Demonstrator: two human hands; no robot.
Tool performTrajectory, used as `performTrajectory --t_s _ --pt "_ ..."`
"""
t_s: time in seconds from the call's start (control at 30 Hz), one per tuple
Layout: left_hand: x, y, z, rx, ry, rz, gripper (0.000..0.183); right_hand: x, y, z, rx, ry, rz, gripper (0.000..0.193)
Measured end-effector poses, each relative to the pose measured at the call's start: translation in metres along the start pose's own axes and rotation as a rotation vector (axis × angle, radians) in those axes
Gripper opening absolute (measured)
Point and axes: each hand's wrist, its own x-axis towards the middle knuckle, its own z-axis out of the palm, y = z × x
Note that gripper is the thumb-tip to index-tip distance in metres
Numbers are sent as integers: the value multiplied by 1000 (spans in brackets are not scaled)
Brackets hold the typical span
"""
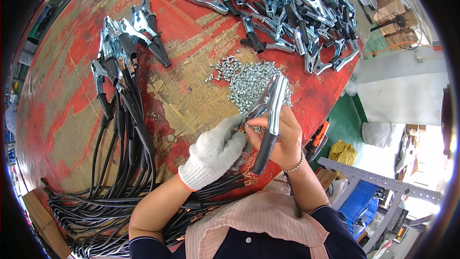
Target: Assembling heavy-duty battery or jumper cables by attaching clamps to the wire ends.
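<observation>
In front of me I hold a metal spring clamp [276,108] with a black handle sleeve, tilted over the table. My left hand [215,148], in a white knit glove, is closed round the clamp's lower arm, where a bit of copper shows. My bare right hand [282,136] wears a beaded bracelet and grips the clamp from the right, thumb and fingers near its joint. A heap of small silver screws [251,79] lies just beyond the clamp. Whether a screw is between my fingertips is too small to tell.
A big pile of clamps [297,9] covers the far right of the worn red table [187,33]. At left, several clamps [115,43] sit on black cables [127,148], which run down to a bundle [105,206] near me. An orange-handled tool [318,134] is beyond the right edge.
</observation>
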Motion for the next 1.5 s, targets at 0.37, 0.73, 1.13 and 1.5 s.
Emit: performTrajectory --t_s 0.37,0.73,1.13,1.5 --pt "0 -1 -1 -20 -4 -45 38 -2 0 0 3 6 16 27" --pt "0 1 -1 4 -8 -13 38 -6 3 3 17 25 22 26" --pt "0 4 -1 -29 -17 -76 38 -6 6 3 39 16 -18 27" --pt "1 -1 0 -22 -5 -37 36 -7 7 4 42 17 -24 30"
